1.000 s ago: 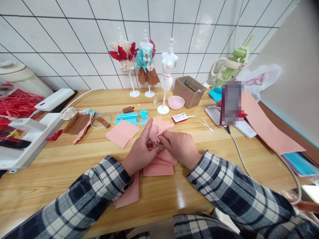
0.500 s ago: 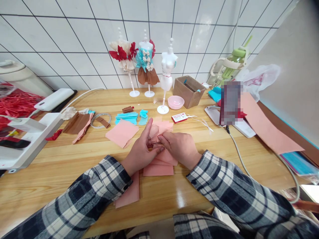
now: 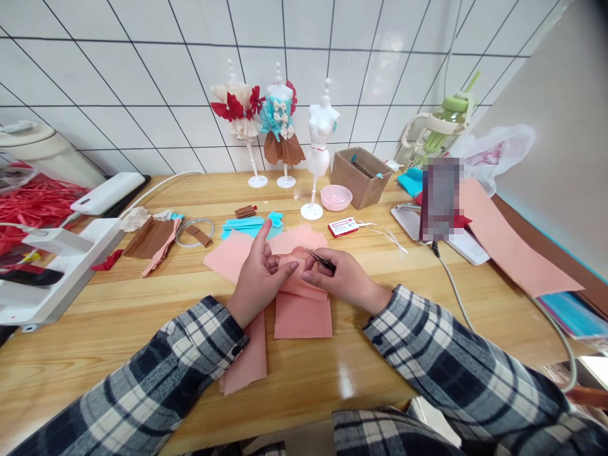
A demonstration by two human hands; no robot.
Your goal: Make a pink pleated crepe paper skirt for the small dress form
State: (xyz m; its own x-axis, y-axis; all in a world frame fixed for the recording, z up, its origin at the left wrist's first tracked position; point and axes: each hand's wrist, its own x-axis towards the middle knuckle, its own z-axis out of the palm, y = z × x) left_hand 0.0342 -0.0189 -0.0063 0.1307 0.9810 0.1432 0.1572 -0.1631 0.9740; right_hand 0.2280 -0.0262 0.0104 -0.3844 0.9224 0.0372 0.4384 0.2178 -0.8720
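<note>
My left hand (image 3: 260,272) pinches the top of a piece of pink crepe paper (image 3: 304,269), its forefinger sticking up and its other fingers curled. My right hand (image 3: 349,278) is closed on small dark-handled snips (image 3: 325,261), whose thin pointed tips aim left over the paper, close to my left thumb. Below my hands lies a folded pink sheet (image 3: 303,320), and another pink strip (image 3: 249,364) extends under my left wrist. More pink paper (image 3: 225,256) rests to the left of my left hand. My fingers partly hide the pinched edge.
Beyond my hands stand a bare white dress form (image 3: 319,161), two dressed forms (image 3: 282,120), a pink bowl (image 3: 336,198) and a brown box (image 3: 361,177). A phone (image 3: 439,202) on a stand is at right. A white power strip (image 3: 71,272) occupies the left.
My right hand has moved slightly right, away from my left fingers, and the snips now show plainly in it. The pink paper between my hands has spread flatter.
</note>
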